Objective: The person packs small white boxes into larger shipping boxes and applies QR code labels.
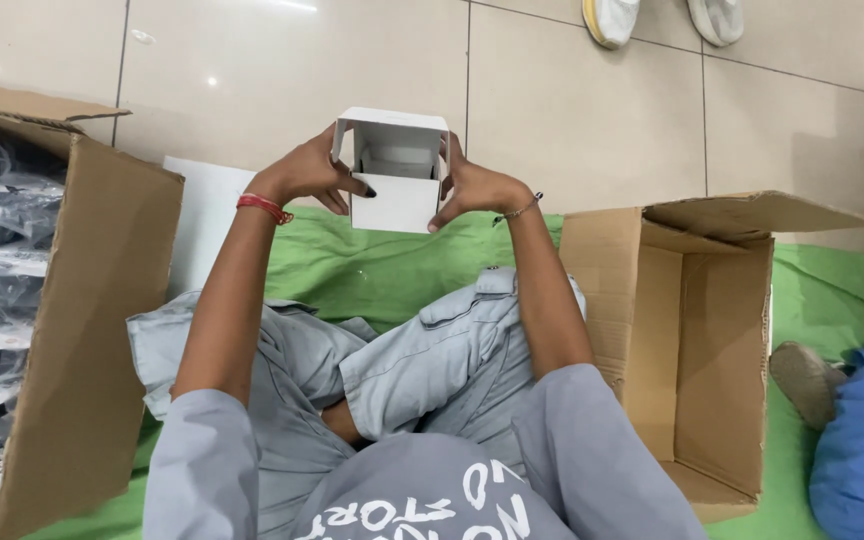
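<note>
I sit cross-legged on a green mat (372, 265), hemmed in by a tall cardboard box (82, 330) stuffed with dark plastic-wrapped packs at my left and an open brown carton (692, 330) lying on its side at my right; the free room is the tiled floor (572, 110) ahead. I hold a small white box (395, 170) up in front of me, above my knees, its flaps open. My left hand (307, 172) grips its left wall, fingers curled across the front. My right hand (477, 185) clasps the right wall, thumb on the front panel. Both arms reach forward, wrists bent inward.
</note>
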